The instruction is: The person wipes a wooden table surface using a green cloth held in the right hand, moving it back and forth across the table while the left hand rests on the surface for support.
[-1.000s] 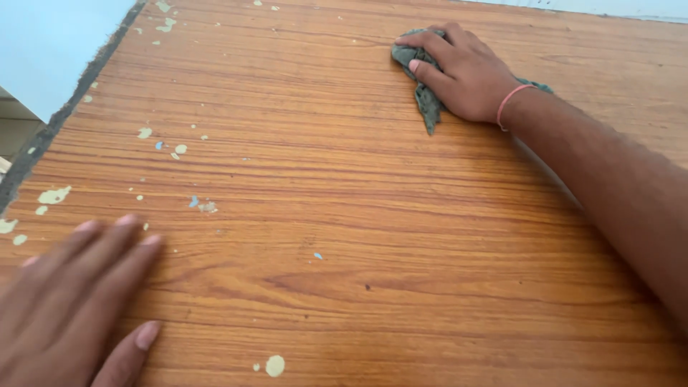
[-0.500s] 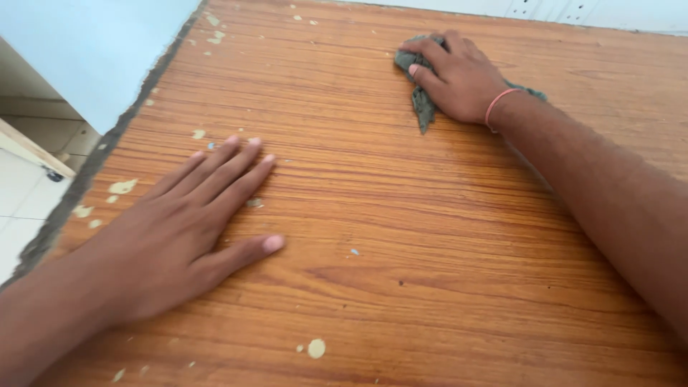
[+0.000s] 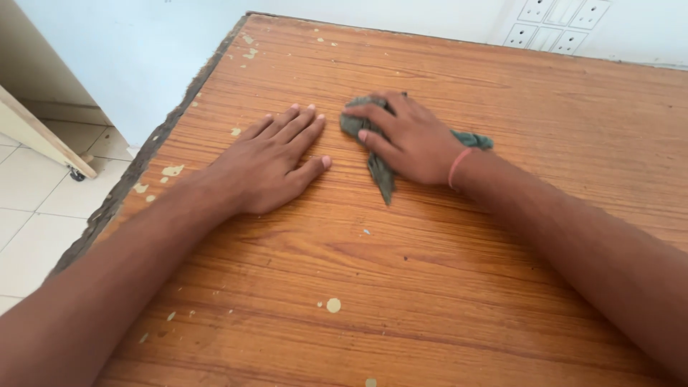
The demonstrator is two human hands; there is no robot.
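While right hand (image 3: 408,140) presses crumpled dark green cloth (image 3: 378,166) onto wooden table (image 3: 502,287), left hand (image 3: 269,165) flat just left, fingers spread, pale paint flecks (image 3: 333,305) near edge.

Tabletop (image 3: 444,287): grained wood, chipped veneer. Rag (image 3: 380,168): crumpled matt cloth.

Worn wooden table (image 3: 444,287), orange-brown, speckled with pale paint chips, left edge ragged and dark. Behind the table, pale blue wall (image 3: 143,50) with white sockets (image 3: 562,21) at upper right. Left of the table, white floor tiles (image 3: 29,215) and beige cabinet (image 3: 36,122). Soft daylight throughout.
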